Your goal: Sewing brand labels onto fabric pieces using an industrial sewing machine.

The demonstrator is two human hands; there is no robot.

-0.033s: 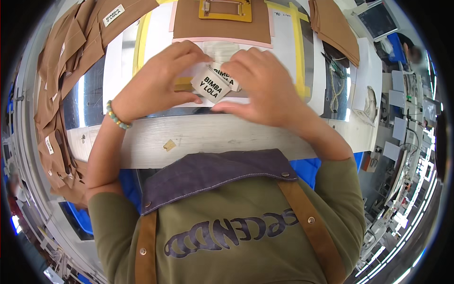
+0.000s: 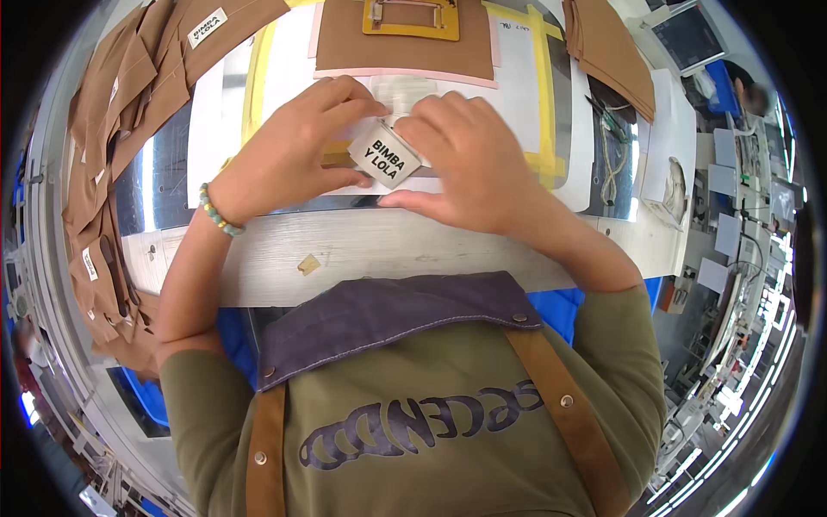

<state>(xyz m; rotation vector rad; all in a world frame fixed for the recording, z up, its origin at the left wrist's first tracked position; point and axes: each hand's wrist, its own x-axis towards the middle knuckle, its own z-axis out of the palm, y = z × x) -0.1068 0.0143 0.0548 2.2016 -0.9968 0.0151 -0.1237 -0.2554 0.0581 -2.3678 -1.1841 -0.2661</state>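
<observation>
Calling the label's spot the middle of my clock, 12 straight away from the wearer. Far left on my feed there's a heap of brown pieces (image 2: pixel 159 108) around 9 to 10 o'clock, some with pale tags on them. Next over is the left hand (image 2: pixel 289 151), sitting at 9 with a beaded bracelet (image 2: pixel 221 211) on the wrist. Its thumb and fingers are spread wide like a C: fingertips near the label's 12, thumb tip right by its 7 to 8. A small tan scrap (image 2: pixel 308 264) lies down at 7.

The white label (image 2: pixel 385 155) is tilted, printed side up, in the gap between the two hands. Up at 12 there's a yellow frame (image 2: pixel 413 33) on a brown panel (image 2: pixel 405 56).

Right hand (image 2: pixel 474 159) is at 3, fingers curled over the label's edge at about 1, thumb well parted from them at 6. Honestly can't tell from here which hand actually has a grip on it.

Further right: brown stack (image 2: pixel 613 65) at 2, loose cords (image 2: pixel 610 183) at 3.
</observation>
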